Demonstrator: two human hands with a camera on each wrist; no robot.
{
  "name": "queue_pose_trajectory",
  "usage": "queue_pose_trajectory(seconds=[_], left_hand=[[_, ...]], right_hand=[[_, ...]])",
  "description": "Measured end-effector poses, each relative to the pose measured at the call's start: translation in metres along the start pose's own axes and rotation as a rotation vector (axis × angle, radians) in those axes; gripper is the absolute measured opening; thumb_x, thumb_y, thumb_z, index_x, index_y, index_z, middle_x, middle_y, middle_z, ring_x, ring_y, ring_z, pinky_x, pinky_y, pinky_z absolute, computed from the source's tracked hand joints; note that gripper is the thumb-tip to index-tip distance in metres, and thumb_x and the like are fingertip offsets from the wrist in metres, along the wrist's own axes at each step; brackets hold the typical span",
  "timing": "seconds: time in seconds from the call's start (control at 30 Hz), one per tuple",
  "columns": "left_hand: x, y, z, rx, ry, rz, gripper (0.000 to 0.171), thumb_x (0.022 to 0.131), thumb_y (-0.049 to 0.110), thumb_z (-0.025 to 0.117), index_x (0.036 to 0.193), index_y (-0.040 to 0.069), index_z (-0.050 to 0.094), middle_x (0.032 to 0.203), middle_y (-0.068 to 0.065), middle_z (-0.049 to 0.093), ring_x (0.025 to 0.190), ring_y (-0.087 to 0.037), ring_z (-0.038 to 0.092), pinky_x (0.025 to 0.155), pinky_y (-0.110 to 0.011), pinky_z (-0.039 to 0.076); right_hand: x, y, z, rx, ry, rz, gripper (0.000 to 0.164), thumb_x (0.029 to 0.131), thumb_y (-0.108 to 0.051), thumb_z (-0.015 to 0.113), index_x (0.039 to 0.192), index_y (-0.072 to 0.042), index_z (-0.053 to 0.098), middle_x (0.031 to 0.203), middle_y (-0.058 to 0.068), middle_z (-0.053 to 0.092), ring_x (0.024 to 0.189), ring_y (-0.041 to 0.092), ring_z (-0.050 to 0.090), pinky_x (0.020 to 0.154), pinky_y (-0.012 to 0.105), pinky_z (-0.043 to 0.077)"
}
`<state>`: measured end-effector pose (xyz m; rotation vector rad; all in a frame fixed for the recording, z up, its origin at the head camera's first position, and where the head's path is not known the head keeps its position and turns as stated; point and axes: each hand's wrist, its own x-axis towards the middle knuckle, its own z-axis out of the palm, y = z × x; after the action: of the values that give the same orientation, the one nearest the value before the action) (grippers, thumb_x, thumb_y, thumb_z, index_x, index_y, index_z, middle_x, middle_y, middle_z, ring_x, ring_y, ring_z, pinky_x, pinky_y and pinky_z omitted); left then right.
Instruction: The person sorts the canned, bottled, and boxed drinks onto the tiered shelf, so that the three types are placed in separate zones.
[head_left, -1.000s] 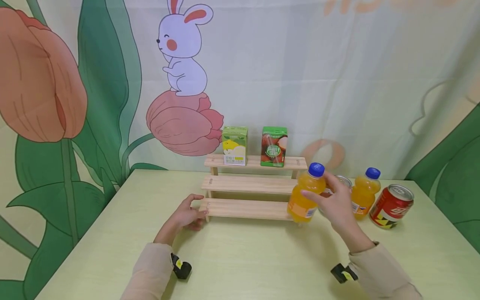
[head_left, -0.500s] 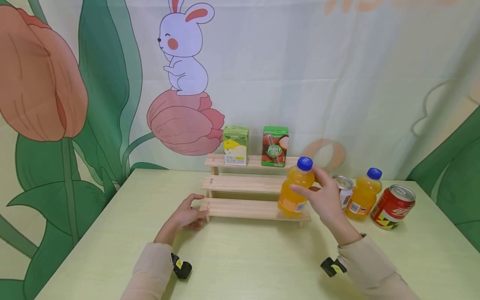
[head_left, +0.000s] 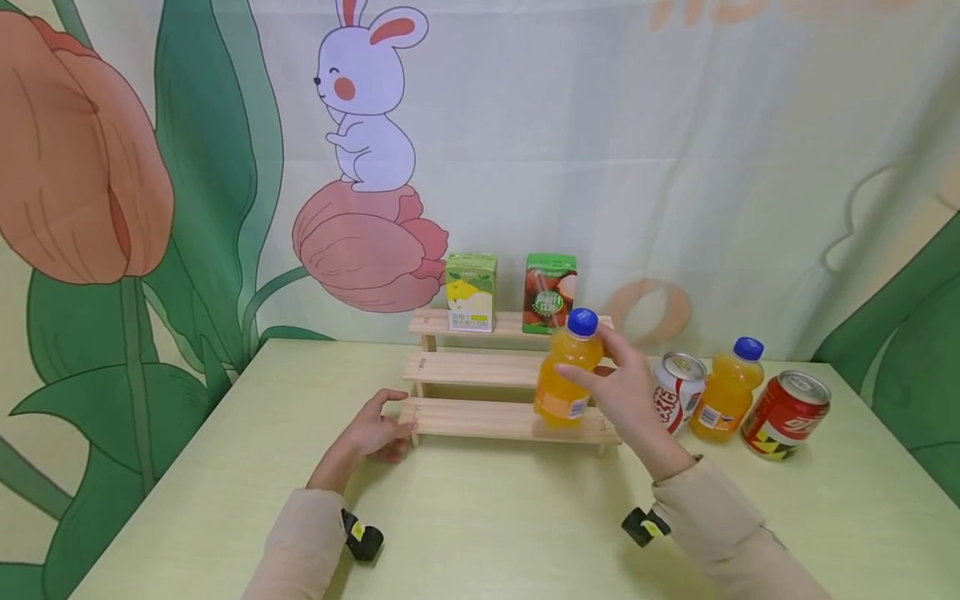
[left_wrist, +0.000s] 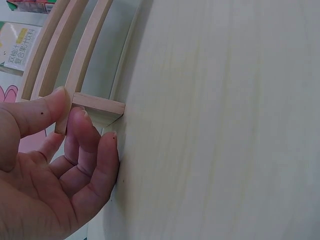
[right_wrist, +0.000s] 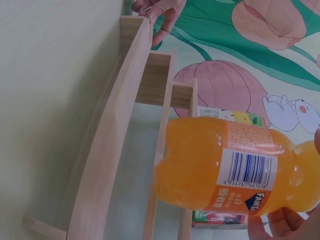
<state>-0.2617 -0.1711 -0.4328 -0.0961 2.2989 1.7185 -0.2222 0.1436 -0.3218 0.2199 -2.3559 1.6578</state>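
Observation:
My right hand [head_left: 628, 392] grips a bottle of orange soda [head_left: 562, 392] with a blue cap, thumb on the near side. The bottle is nearly upright and overlaps the lower two steps of a three-step wooden shelf [head_left: 480, 418], toward their right part. In the right wrist view the soda bottle [right_wrist: 200, 165] shows its barcode and orange label, its base pointing at the shelf boards. At the shelf's left end, my left hand [head_left: 378, 429] pinches the lowest board; the left wrist view shows the thumb on the board [left_wrist: 87, 55] and fingers curled below it.
On the top step stand a yellow-green juice box [head_left: 470, 292] and a green-and-red juice box [head_left: 550, 292]. Right of the shelf are a white can [head_left: 678, 387], a second orange soda bottle [head_left: 726, 396] and a red can [head_left: 786, 414]. A printed curtain [head_left: 750, 167] hangs behind the table.
My right hand has carried the soda bottle left and slightly up, from the shelf's right end to over its lower steps, uncovering the white can. My left hand stays put.

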Motion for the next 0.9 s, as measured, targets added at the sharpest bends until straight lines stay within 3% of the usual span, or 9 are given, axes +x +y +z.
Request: queue_pose_trajectory(seconds=[0.27,0.9], left_hand=[[-0.001,0.0,0.0,-0.006,-0.003,0.003,0.056,0.085,0.004,0.061,0.133,0.01,0.033,0.069,-0.01,0.057,0.053,-0.017,0.051,0.051,-0.035,0.05],[-0.002,0.001,0.0,0.009,0.005,-0.001,0.056,0.085,0.004,0.062,0.133,0.01,0.033,0.07,-0.01,0.056,0.054,-0.018,0.052,0.052,-0.036,0.051]], right_hand=[[0.008,-0.004,0.011,0.05,-0.003,-0.077,0.056,0.078,-0.012,0.073,0.128,-0.006,0.049,0.116,0.01,0.055,0.103,0.023,0.05,0.085,0.039,0.044],[0.026,-0.022,0.037,0.048,0.006,-0.063,0.06,0.077,-0.013,0.074,0.13,-0.008,0.048,0.115,0.01,0.056,0.102,0.024,0.051,0.083,0.037,0.045]])
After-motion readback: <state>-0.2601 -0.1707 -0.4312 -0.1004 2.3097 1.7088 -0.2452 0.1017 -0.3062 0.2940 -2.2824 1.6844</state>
